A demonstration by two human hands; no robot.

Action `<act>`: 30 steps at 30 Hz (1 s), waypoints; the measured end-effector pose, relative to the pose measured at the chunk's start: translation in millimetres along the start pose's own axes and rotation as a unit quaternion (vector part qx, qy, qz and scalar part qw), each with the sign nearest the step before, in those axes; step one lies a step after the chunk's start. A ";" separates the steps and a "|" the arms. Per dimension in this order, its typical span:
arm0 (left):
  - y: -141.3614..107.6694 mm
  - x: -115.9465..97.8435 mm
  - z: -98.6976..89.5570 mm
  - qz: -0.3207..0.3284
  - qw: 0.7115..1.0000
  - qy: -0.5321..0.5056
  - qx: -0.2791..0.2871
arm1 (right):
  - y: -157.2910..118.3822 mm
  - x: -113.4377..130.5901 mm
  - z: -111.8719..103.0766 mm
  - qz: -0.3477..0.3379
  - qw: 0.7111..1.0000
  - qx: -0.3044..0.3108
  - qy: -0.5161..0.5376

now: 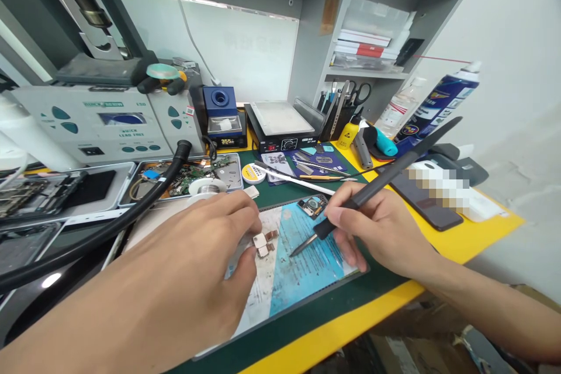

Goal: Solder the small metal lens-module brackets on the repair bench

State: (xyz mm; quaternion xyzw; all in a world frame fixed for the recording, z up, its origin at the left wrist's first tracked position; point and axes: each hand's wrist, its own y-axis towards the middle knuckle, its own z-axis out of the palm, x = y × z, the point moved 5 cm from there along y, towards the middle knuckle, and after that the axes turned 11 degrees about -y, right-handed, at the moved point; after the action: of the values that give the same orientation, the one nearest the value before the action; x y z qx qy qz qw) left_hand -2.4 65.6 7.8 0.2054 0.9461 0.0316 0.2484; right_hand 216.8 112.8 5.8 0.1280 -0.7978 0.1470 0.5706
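My right hand (372, 225) grips a black soldering iron (377, 178) like a pen. Its metal tip points down and left, just above the blue side of a printed work mat (302, 269). My left hand (210, 257) is curled over the mat's left side. Thumb and forefinger are at the left edge of a small white phone part with brown flex cables (262, 243), appearing to hold it. The iron's tip is apart from that part. A second small dark phone part (312, 205) lies near the mat's top edge, beyond my right fingers.
A hot-air station (127, 123) stands back left, its black hose (144, 204) crossing the left side. Behind the mat are a tray of circuit boards (184, 178), a solder spool (207, 186), a flux tin (253, 173) and a hot plate (284, 128). Phones (425, 198) lie at right.
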 end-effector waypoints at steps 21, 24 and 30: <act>-4.6 -1.3 2.6 0.015 1.000 -0.003 -0.022 | -14.4 3.1 -15.5 -0.165 0.985 0.030 -0.052; -5.9 0.1 4.2 0.015 1.000 -0.004 -0.020 | -13.1 2.3 -13.8 -0.166 0.983 0.031 -0.070; -4.1 1.9 2.3 0.010 1.000 0.013 -0.016 | -12.4 2.0 -11.3 -0.167 0.983 0.027 -0.068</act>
State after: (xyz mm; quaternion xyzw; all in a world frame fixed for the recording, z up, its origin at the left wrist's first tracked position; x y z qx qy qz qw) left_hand -4.3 62.5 4.3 0.2103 0.9465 0.0521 0.2391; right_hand 230.6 105.7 12.3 0.2848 -0.7980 0.0618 0.5275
